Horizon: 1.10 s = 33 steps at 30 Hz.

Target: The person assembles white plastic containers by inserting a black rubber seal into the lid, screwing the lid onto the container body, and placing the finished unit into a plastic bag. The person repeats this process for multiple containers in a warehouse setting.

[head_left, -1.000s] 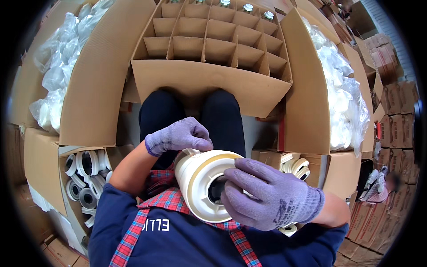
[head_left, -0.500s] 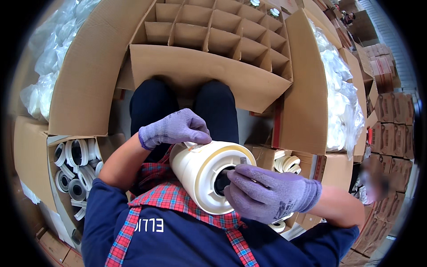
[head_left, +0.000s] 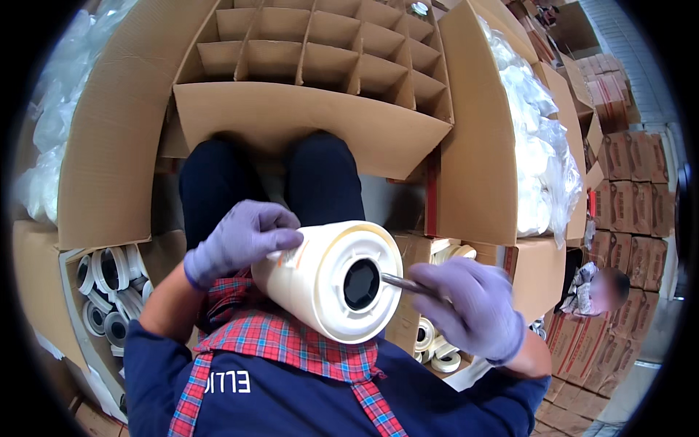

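Observation:
A thick white plastic cylinder (head_left: pixel 298 291) lies across my lap, its round end turned to the right. A black piece (head_left: pixel 361 284) sits in the ring at the middle of that end. My left hand (head_left: pixel 247 237), in a grey-purple glove, is closed on the cylinder's upper left side, thumb on top. In my gloved right hand (head_left: pixel 473 302), slightly blurred, is a thin metal rod (head_left: pixel 404 282). Its tip is at the right side of the central ring; whether it touches cannot be told. The rod's other end is hidden in my fingers.
A divided cardboard box (head_left: pixel 313 109) stands beyond my knees. Boxes with plastic-wrapped white things (head_left: pixel 535 138) flank me. White rings (head_left: pixel 116 291) fill a box at the left, with more rings (head_left: pixel 437 346) at the right. A person (head_left: pixel 593 288) is at far right, by stacked cartons (head_left: pixel 626 247).
My right hand has drawn back to the right from the cylinder's end, uncovering the black piece and the metal rod. The left hand keeps its hold. The whole view has shifted a little.

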{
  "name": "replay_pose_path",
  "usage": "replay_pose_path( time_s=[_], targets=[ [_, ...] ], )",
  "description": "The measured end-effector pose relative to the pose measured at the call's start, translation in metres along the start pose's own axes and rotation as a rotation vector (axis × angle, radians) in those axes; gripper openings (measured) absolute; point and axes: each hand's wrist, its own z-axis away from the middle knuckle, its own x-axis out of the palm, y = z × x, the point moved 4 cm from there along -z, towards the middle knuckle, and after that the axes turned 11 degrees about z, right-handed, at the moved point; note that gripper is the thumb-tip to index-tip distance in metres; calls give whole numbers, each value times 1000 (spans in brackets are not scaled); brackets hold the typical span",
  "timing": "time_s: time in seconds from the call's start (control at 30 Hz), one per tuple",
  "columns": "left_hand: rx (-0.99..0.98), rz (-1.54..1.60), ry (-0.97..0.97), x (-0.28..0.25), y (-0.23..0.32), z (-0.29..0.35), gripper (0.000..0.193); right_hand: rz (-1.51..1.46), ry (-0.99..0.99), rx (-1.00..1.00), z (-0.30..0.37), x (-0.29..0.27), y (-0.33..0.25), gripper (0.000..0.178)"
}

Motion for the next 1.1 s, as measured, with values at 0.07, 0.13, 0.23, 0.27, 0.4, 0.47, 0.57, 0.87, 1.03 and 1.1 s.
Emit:
replay_pose_path(
  time_s=[0.07,0.13,0.23,0.27,0.4,0.47,0.57,0.87,1.03,1.1],
  targets=[
    [-31,-42,-95,-6,10,-17,32,401,348,-583,-4,-4,-15,28],
    [-26,-12,-248,-2,9,-26,32,488,247,-760,-9,16,-29,35],
    [-39,-36,-292,-3,7,-32,31,372,196,-779,-7,35,-22,34],
    [-48,-18,-301,-2,6,-33,31,310,160,-749,-7,36,-20,33],
    [-64,-78,-232,0,10,-28,34,453,299,-897,-12,43,-18,36],
    [-78,-82,-112,0,4,-10,36,459,256,-734,-17,40,-14,36],
    [457,-498,44,12,6,34,39,242,174,-281,-20,54,11,24],
    [289,-169,212,23,-8,55,71,-177,260,119,-40,63,32,10],
    [146,-4,430,-6,-13,47,77,-445,592,328,-70,17,118,19],
    [143,39,466,-7,-11,50,85,-256,857,423,-99,-8,184,25]
  ],
)
